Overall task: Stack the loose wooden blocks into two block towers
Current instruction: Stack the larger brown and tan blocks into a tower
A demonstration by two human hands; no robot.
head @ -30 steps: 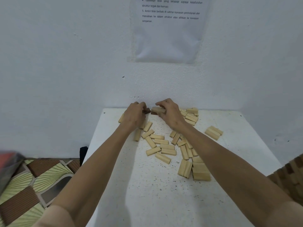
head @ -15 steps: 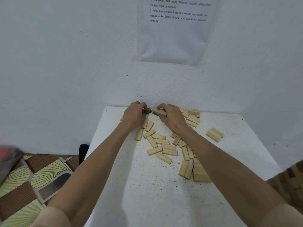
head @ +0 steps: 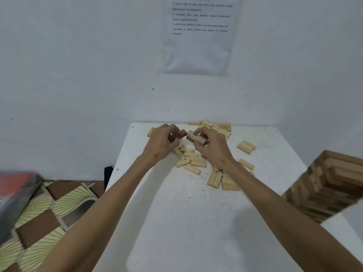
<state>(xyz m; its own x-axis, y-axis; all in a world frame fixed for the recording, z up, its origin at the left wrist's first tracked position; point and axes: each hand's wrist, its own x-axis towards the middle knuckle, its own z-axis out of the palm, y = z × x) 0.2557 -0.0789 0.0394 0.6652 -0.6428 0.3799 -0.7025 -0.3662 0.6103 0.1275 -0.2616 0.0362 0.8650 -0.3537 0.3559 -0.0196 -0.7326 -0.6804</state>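
Leftmost, at the lower left of the frame, is a patterned floor (head: 39, 213) in brown and pale green. A blurred red-and-grey object (head: 13, 183) sits at the edge above it; what it is cannot be told.

A white table (head: 186, 222) fills the lower middle and stands against a white wall.

The left hand (head: 162, 143) is over the far part of the table, just left of frame centre. Its fingers are curled round a dark brown block (head: 181, 134), whose end sticks out to the right of them.

Right next to it, the right hand (head: 213, 150) pinches a lighter brown block (head: 196, 138) between thumb and fingers. This block is tilted, with its left end toward the dark one. The two ends are very close; whether they touch cannot be told. Both blocks are held above the table.

Loose pale blocks (head: 193, 160) lie flat and scattered beneath and around the hands, with more along the table's far edge.

In the upper middle a printed sheet (head: 198, 52) hangs on the wall, its text mostly too blurred to read.

Right of the hands, a pair of pale blocks (head: 246, 147) lies side by side, apart from the scatter.

At the right edge stands a block tower (head: 330, 185) of mixed dark and pale layers, blurred.
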